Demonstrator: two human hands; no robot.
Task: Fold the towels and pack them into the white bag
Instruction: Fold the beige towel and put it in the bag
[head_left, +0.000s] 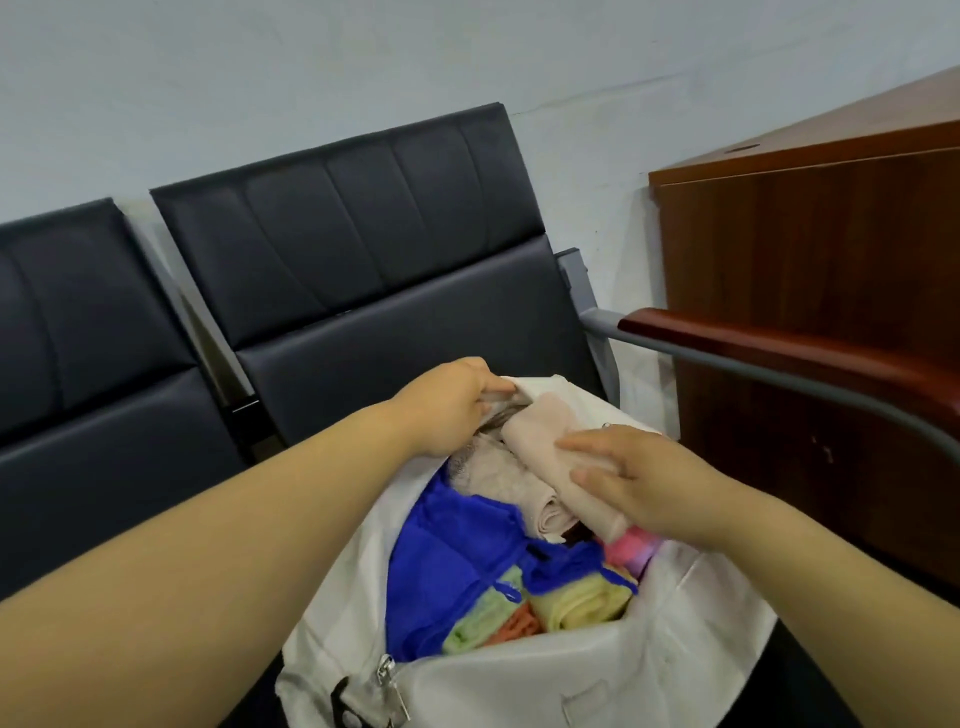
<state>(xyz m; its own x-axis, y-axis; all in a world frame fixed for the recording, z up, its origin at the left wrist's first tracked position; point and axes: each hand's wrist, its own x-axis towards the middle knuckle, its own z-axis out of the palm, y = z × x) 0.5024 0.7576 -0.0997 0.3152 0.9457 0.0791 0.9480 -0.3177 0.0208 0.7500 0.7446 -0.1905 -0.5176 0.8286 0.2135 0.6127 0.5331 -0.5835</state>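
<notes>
Starting at the left, a row of dark seats (337, 260) lines a pale wall, their smooth, leather-like backs stitched in panels. My left hand (452, 402) reaches forward, and its grip is closed on the far rim of the white bag (571, 670), pinching the thin, creased cloth up and back so the mouth gapes. The bag is soft-walled and slumped just below me, with a metal zipper pull (389, 686) hanging at its near corner.

It is packed almost to the brim. A bright blue towel (447, 551) is bunched at the left, a green towel (483, 618) and a yellow towel (582, 603) lie folded at the front, and a fluffy beige roll (514, 483) sits in the middle. My right hand (644, 483) holds the pale pink towel (540, 447), a long, neat fold, with fingers over the top and thumb against its near side. It lies over the bag's far end, not yet tucked in.

I judge the danger to be the lack of room. Forcing this fold down could spring it open or push the beige roll out. If the left pinch slips, the limp rim would flop across the opening and snag the towel.

At the right is a glossy wooden armrest (753, 338) on grey tubing, with a reddish cabinet (831, 249) behind it.
</notes>
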